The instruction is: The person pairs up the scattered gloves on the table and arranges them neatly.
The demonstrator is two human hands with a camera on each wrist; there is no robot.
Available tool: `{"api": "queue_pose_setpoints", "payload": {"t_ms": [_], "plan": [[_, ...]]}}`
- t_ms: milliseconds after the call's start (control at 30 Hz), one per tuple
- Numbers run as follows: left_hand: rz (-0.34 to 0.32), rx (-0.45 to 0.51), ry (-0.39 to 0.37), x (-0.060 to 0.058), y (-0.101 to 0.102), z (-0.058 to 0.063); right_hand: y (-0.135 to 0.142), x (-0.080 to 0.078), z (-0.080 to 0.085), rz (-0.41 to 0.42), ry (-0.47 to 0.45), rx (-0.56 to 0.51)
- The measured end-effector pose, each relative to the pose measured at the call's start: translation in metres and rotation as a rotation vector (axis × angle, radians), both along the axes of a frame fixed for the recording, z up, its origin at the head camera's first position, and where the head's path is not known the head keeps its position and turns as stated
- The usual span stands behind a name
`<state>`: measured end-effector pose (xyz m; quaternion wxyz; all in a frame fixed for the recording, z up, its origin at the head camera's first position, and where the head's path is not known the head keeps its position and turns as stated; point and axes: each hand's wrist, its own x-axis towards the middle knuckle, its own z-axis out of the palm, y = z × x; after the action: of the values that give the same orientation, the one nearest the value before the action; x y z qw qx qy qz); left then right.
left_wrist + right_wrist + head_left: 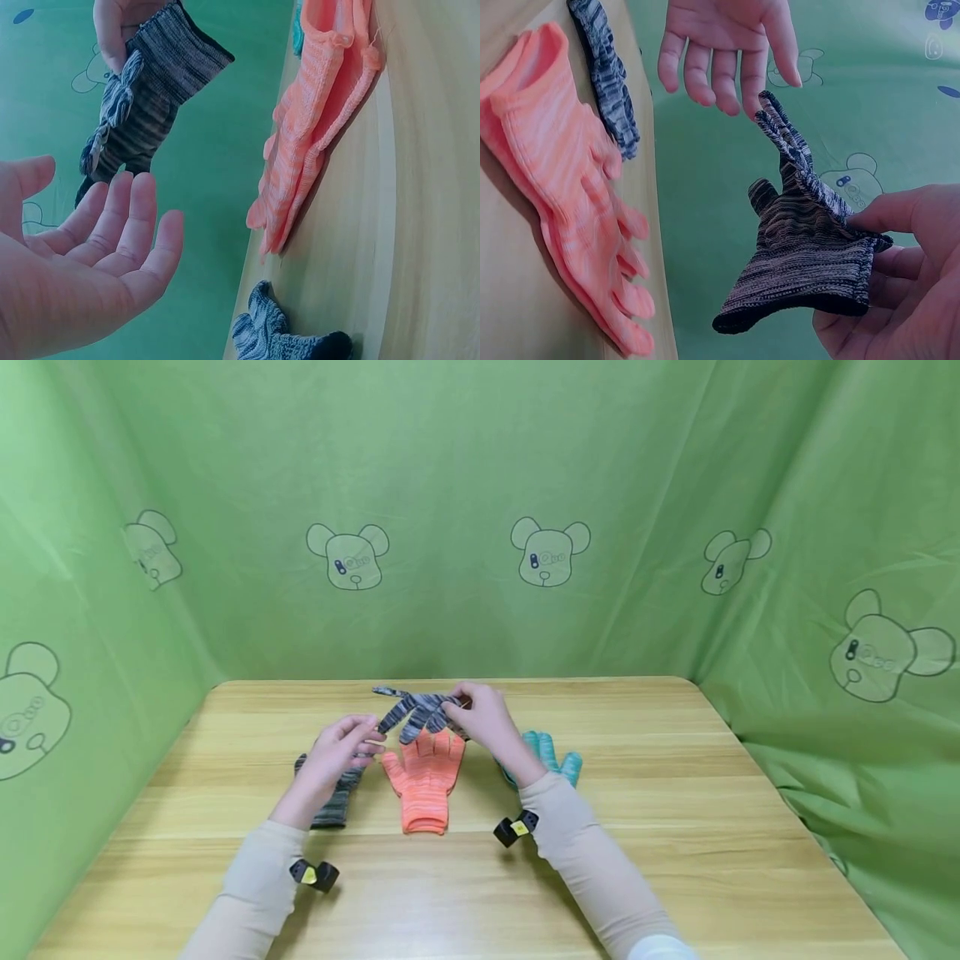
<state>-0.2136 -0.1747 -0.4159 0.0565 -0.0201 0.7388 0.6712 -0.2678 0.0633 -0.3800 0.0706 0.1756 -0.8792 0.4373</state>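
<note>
My right hand [483, 714] pinches a dark grey-striped knit glove [802, 262] along one side, between thumb and fingers. The glove hangs above the table, its black-edged cuff open and its fingers pointing toward my left hand [341, 756]. That left hand has its palm turned up and its fingers loosely spread, with the fingertips right at the glove's finger ends. Below the held glove lies an orange knit glove [426, 785], with its cuff toward me. Another dark grey glove [333, 806] lies on the table, partly hidden under my left hand.
A teal knit glove [551, 752] lies on the right, partly covered by my right forearm. The wooden table [675, 827] is enclosed by green curtains [450, 460] printed with bear faces. Each wrist carries a small black camera [516, 829].
</note>
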Motion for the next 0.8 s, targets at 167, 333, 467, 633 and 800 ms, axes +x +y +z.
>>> {"api": "queue_pose_setpoints", "payload": {"t_ms": [167,333,467,633,800], "plan": [[-0.006,-0.014,-0.001,-0.001,0.001,-0.001,-0.006,0.001,-0.002,-0.009,0.036,0.041],[-0.02,-0.033,0.0,-0.001,0.001,-0.001,-0.012,0.002,-0.003,0.001,0.009,0.035],[-0.027,-0.027,0.0,-0.001,-0.002,-0.001,-0.017,0.003,-0.005,0.012,-0.015,0.038],[-0.007,-0.006,0.01,-0.001,-0.007,0.002,-0.025,0.006,-0.007,0.027,0.015,0.064],[0.038,0.006,0.031,-0.001,-0.014,0.005,-0.032,0.01,-0.007,0.051,-0.001,0.067]]}}
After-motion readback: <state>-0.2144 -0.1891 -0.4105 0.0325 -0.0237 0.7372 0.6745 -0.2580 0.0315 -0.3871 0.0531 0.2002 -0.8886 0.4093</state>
